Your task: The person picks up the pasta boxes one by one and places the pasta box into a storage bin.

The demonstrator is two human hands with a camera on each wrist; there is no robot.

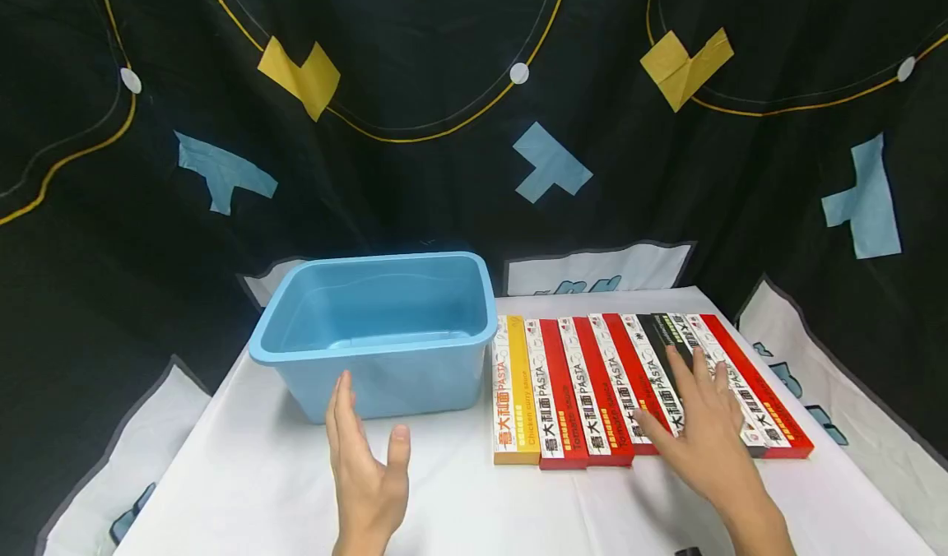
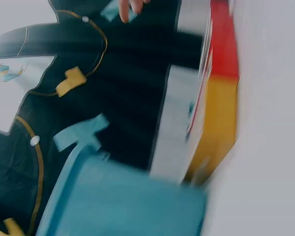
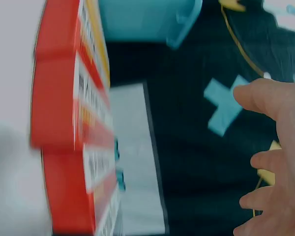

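My left hand (image 1: 369, 465) is raised in front of the light blue plastic tub (image 1: 378, 383), fingers straight and thumb apart, holding nothing. To the right of the tub lies a row of flat pasta boxes: a yellow one (image 1: 516, 391), several red ones (image 1: 560, 391) and a black one (image 1: 655, 334). Over the right part of this row hovers my right hand (image 1: 699, 433), fingers spread and holding nothing. It covers part of the black box. In the right wrist view the fingers (image 3: 268, 160) show at the right, apart from the red boxes (image 3: 54, 103).
A white cloth (image 1: 459, 498) covers the table. Behind it hangs a dark curtain (image 1: 415, 194) with yellow lines and taped shapes. The tub stands at the back left, its inside visible from above. A small black object (image 1: 688, 551) shows at the bottom edge.
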